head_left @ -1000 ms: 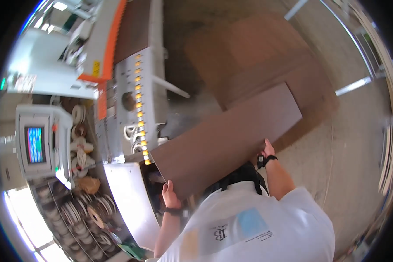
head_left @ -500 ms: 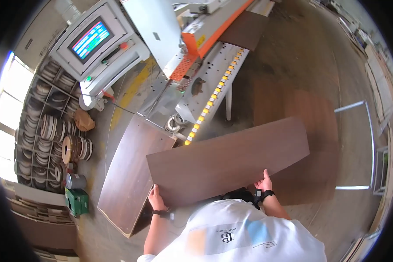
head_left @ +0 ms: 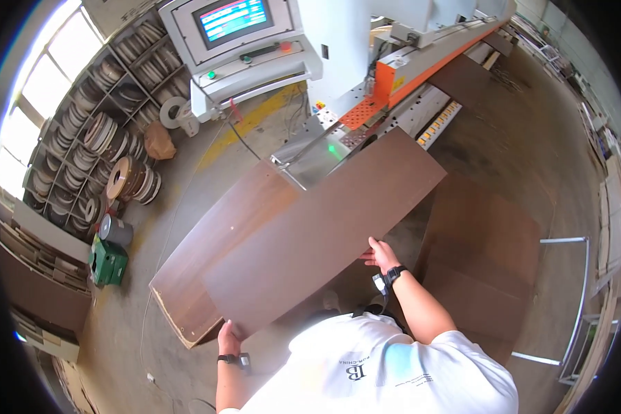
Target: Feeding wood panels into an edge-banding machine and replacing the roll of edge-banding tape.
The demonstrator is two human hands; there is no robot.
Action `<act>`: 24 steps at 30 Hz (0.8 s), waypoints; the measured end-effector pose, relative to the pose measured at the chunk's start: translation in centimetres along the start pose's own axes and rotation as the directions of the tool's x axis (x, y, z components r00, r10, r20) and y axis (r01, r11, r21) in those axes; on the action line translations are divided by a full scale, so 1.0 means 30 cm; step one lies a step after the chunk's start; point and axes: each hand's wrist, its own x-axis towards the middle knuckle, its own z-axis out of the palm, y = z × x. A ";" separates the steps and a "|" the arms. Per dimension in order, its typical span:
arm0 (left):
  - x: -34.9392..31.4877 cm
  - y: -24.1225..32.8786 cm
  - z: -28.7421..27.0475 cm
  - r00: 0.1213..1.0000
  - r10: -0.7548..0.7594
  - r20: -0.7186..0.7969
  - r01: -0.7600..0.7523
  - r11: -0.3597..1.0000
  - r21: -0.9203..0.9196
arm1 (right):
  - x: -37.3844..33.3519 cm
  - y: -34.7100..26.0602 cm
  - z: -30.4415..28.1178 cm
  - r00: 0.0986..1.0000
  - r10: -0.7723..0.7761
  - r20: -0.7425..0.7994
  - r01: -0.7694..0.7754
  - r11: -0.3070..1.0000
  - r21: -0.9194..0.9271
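A long brown wood panel (head_left: pixel 324 238) lies slantwise in front of me, its far end over the bed of the edge banding machine (head_left: pixel 386 90). My left hand (head_left: pixel 229 339) grips the panel's near left corner, thumb on top and the other fingers hidden below. My right hand (head_left: pixel 381 254) holds the near long edge, thumb on the face and fingers curled under. Beneath the panel's left part sits a brown board-topped stand (head_left: pixel 221 231) with a chipped near edge. Panel and stand overlap; whether they touch, I cannot tell.
A control console (head_left: pixel 245 52) with a lit screen stands at the far left. Shelves hold rolls of edge banding (head_left: pixel 100 131). A green box (head_left: pixel 108 262) and grey can (head_left: pixel 116 229) stand on the floor. More brown panels (head_left: pixel 479 255) are stacked at right, beside a metal frame (head_left: pixel 586 297).
The panel has swung, its far end moving up and forward toward the machine and its near left end coming down and left. Both hands still hold it; my view has shifted too.
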 end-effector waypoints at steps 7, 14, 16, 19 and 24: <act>-0.043 0.028 -0.065 0.965 -0.081 -0.250 0.210 0.808 0.550 | 0.071 -0.214 0.194 0.994 -0.108 -0.014 0.063 0.679 -0.732; 0.032 0.028 0.016 0.971 -0.034 -0.236 0.104 0.951 0.292 | 0.206 -0.263 0.290 0.974 -0.210 -0.088 0.096 0.727 -0.679; 0.040 0.029 0.016 0.978 -0.018 -0.206 0.068 0.969 0.237 | 0.221 -0.295 0.307 0.976 -0.205 -0.075 0.097 0.715 -0.692; 0.056 0.017 -0.016 0.975 0.034 -0.218 0.035 0.951 0.307 | 0.227 -0.317 0.309 0.989 -0.144 -0.037 0.084 0.749 -0.658; 0.052 0.022 -0.007 0.979 0.052 -0.197 0.019 0.939 0.344 | 0.204 -0.272 0.317 0.969 -0.230 -0.095 0.143 0.828 -0.543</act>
